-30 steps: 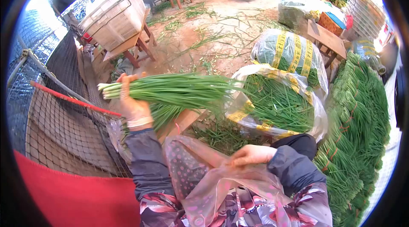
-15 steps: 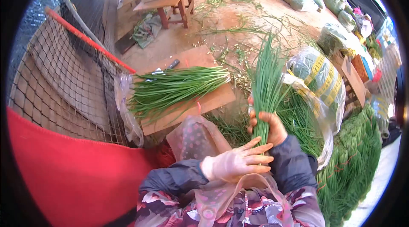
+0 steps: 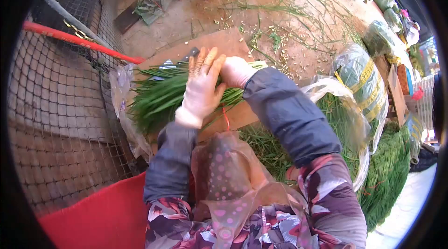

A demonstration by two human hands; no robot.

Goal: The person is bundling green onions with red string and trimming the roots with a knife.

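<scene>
Okay so the left hand [image 3: 201,88] is spread out pretty flat, fingers straight, palm over a bunch of long green stalks [image 3: 158,102] left of centre in the frame. Doesn't look closed on anything. Right hand [image 3: 236,72] is just beside it at the pale end of the stalks, but its fingers are mostly hidden, so can't tell how tight it is or what it's got.

The stalks lie on a brown board [image 3: 226,41], with a dark-handled knife [image 3: 190,54] along their top edge. Red netting pole [image 3: 81,41] upper left, red cloth [image 3: 102,211] lower left, yellow-taped bag [image 3: 361,74] right of centre, big pile of greens [image 3: 387,183] lower right.
</scene>
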